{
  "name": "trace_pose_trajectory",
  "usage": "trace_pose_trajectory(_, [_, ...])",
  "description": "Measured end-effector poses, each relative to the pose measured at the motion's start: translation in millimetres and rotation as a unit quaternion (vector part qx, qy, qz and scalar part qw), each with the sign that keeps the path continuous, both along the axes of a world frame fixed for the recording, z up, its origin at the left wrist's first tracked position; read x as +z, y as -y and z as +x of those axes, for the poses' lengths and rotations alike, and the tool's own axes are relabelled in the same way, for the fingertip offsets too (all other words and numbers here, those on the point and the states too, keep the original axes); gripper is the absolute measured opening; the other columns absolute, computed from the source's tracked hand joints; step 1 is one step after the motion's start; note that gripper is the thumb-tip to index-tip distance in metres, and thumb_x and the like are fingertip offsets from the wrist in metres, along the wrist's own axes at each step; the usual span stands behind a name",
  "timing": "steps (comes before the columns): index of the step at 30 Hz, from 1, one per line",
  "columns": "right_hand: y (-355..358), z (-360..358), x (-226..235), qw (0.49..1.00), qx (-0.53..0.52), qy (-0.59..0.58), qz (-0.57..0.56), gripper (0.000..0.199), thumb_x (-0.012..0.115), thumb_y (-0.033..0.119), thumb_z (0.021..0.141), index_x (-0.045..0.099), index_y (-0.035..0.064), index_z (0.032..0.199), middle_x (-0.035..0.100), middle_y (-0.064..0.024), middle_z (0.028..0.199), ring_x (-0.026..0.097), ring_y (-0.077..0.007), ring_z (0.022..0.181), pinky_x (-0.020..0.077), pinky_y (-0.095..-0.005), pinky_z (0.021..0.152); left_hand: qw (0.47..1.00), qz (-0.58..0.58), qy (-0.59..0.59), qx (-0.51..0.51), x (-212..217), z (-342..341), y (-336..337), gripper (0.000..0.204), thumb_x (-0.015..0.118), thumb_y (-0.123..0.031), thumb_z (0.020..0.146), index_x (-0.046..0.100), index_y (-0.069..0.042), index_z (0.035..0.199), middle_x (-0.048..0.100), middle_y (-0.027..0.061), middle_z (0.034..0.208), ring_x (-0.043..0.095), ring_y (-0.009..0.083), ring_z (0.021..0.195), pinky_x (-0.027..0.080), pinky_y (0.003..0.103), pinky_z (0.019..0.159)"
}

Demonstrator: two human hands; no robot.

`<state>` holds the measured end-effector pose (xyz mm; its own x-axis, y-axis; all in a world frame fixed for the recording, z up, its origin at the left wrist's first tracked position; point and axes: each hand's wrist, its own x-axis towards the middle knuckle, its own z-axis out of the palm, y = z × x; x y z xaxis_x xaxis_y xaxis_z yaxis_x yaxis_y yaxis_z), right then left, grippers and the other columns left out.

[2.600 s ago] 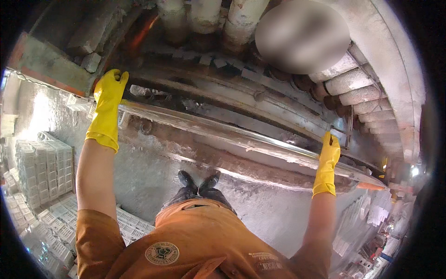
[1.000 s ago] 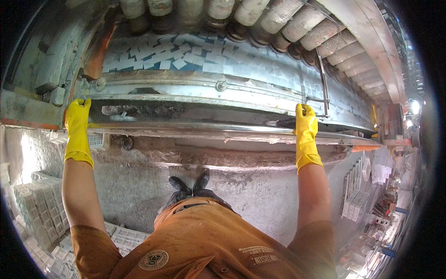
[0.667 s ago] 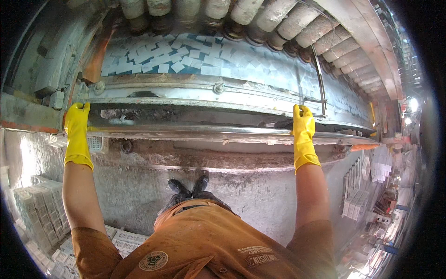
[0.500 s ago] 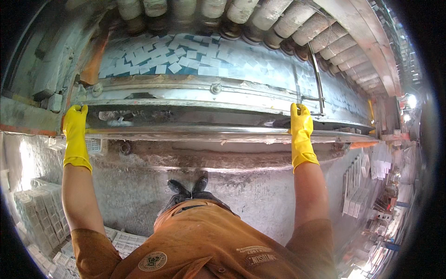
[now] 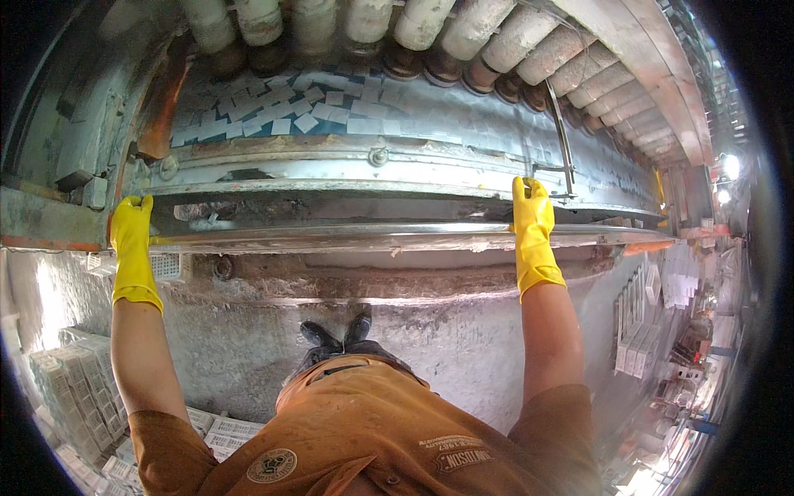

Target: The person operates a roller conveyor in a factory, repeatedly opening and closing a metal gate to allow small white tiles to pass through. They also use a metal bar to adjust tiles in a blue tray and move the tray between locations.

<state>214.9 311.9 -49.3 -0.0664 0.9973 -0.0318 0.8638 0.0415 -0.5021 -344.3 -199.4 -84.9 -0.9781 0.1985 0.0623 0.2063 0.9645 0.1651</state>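
Both my hands wear yellow rubber gloves and reach forward, wide apart, to a long trough-like machine. My left hand [image 5: 132, 225] is at its left end, fingers curled over the grey metal ledge [image 5: 331, 189], thumb beside them. Near a thin metal bracket [image 5: 568, 165], my right hand [image 5: 533, 227] is closed over the same ledge. Their fingertips are hidden behind the ledge. A shiny metal rail [image 5: 331, 239] runs between my wrists, nearer to me. Beyond the ledge, many flat white rectangular pieces [image 5: 306, 122] lie scattered on a bluish surface.
Thick pale rollers [image 5: 418, 25] line the far side above the white pieces. White plastic crates [image 5: 74, 380] are stacked at lower left, with more crates [image 5: 637, 347] at right. My dark boots [image 5: 339, 331] stand on the wet-looking grey floor [image 5: 447, 355].
The view has tilted slightly, so the machine sits a little differently in it. Both hands stay at nearly the same spots along the ledge.
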Motion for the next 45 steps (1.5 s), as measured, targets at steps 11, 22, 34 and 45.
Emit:
trace_pose_trajectory(11, [-1.1,-3.0,-3.0,0.999,0.013,0.018,0.032,0.056,0.062,0.055,0.097,0.067,0.0119,0.132,0.076,-0.0109,0.108,0.076,-0.0279,0.083,0.0615,-0.0378,0.071,1.000,0.011,0.005,0.006,-4.7,-6.4,7.6,0.052,0.071,-0.054,0.090,0.075,-0.009,0.114,0.078,0.0142,0.106,0.075,0.0333,0.097,0.056,0.044,0.082])
trace_pose_trajectory(22, [-0.7,-4.1,1.9,0.999,0.007,0.014,0.033,0.053,0.063,0.052,0.097,0.069,0.0109,0.130,0.076,-0.0114,0.111,0.076,-0.0281,0.089,0.0612,-0.0378,0.070,0.997,0.055,0.047,0.031,-3.3,-10.5,4.7,0.052,0.072,-0.055,0.089,0.075,-0.009,0.114,0.078,0.0149,0.106,0.075,0.0344,0.094,0.057,0.046,0.079])
trace_pose_trajectory(34, [-1.8,-6.9,2.7,1.000,0.014,0.018,0.015,0.055,0.061,0.056,0.097,0.070,0.0114,0.128,0.077,-0.0134,0.112,0.073,-0.0330,0.103,0.0562,-0.0426,0.088,1.000,-0.017,0.003,-0.004,-8.1,-22.7,13.0,0.054,0.069,-0.056,0.090,0.075,-0.008,0.115,0.076,0.0159,0.112,0.073,0.0364,0.103,0.055,0.047,0.087])
trace_pose_trajectory(45, [4.7,-16.2,13.5,1.000,0.005,0.012,-0.015,0.056,0.060,0.056,0.097,0.068,0.0126,0.131,0.074,-0.0145,0.120,0.074,-0.0347,0.102,0.0570,-0.0427,0.086,0.999,-0.040,0.017,-0.008,9.2,-11.9,3.4,0.056,0.066,-0.056,0.092,0.074,-0.008,0.120,0.074,0.0193,0.120,0.070,0.0406,0.111,0.054,0.048,0.093])
